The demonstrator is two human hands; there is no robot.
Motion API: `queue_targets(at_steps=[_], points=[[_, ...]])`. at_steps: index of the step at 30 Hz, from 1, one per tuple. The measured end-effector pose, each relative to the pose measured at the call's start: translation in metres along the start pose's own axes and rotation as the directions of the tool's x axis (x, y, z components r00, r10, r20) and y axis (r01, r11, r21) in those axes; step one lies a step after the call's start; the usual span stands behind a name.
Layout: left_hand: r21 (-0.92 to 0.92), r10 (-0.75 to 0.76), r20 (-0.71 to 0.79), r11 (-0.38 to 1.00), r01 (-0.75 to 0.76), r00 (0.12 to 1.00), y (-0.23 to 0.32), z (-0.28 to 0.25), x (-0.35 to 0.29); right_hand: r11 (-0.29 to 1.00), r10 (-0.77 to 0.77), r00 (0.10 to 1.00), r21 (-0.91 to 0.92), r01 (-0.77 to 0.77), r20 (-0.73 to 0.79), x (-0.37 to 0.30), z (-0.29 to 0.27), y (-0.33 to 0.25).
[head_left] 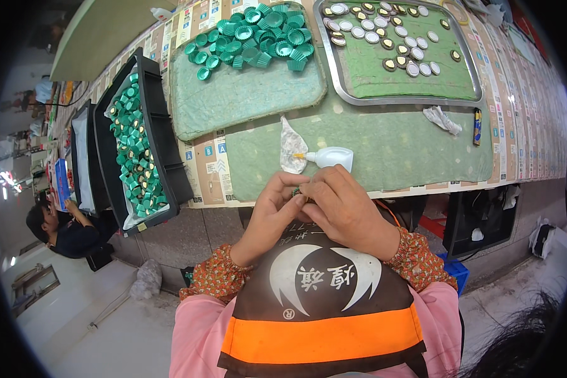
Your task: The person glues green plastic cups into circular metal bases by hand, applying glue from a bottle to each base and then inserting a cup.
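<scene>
Close to the table's front edge, my two hands meet fingertip to fingertip. A small green fluted cup (297, 191) is pinched in my left hand (274, 205), mostly covered by fingers. My right hand (343, 200) is closed with its fingertips against the cup; what it pinches is hidden. Just beyond them a white squeeze bottle (334, 157) lies on its side, its yellowish nozzle resting on a crumpled white tissue (292, 142). Many empty green fluted cups (258, 34) are heaped on a pale green pad (246, 101) farther back.
At the back right, a metal-rimmed tray (416, 101) bears small white and dark round pieces (384, 31). A black bin (151, 94) at left holds filled green cups (132, 145). Another tissue (442, 120) and a slim blue-yellow tube (477, 127) lie right. A person (69, 233) sits far left.
</scene>
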State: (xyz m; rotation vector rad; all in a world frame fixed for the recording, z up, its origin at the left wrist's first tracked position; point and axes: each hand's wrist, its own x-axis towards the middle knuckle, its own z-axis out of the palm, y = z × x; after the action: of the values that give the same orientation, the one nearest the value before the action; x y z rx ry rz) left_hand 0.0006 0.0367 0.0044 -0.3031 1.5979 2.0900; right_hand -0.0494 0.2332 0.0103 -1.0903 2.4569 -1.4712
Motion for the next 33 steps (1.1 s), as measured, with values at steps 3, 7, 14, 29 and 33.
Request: queue_targets(at_steps=[3,7,14,29,33], points=[[-0.041,-0.010,-0.023,0.999,0.009,1.000,-0.004,-0.001,0.004,0.994,0.035,0.999,0.106,-0.033,-0.020,0.000,-0.001,0.005],[-0.060,-0.002,-0.046,0.998,-0.001,0.999,-0.006,-0.002,0.005,0.900,0.315,0.949,0.309,-0.309,0.029,-0.006,-0.002,0.006],[-0.023,0.071,-0.079,0.997,-0.073,0.994,-0.008,0.010,0.002,0.671,0.541,0.823,0.500,-0.547,0.174,-0.009,0.014,0.008],[-0.219,0.103,-0.382,0.955,-0.198,0.919,0.002,-0.043,0.007,0.842,0.407,0.913,0.398,-0.364,-0.027,-0.003,0.005,0.018],[-0.324,0.522,-0.511,0.620,-0.715,0.683,0.043,-0.122,-0.017,0.886,0.407,0.900,0.309,-0.346,-0.158,-0.005,-0.023,0.014]])
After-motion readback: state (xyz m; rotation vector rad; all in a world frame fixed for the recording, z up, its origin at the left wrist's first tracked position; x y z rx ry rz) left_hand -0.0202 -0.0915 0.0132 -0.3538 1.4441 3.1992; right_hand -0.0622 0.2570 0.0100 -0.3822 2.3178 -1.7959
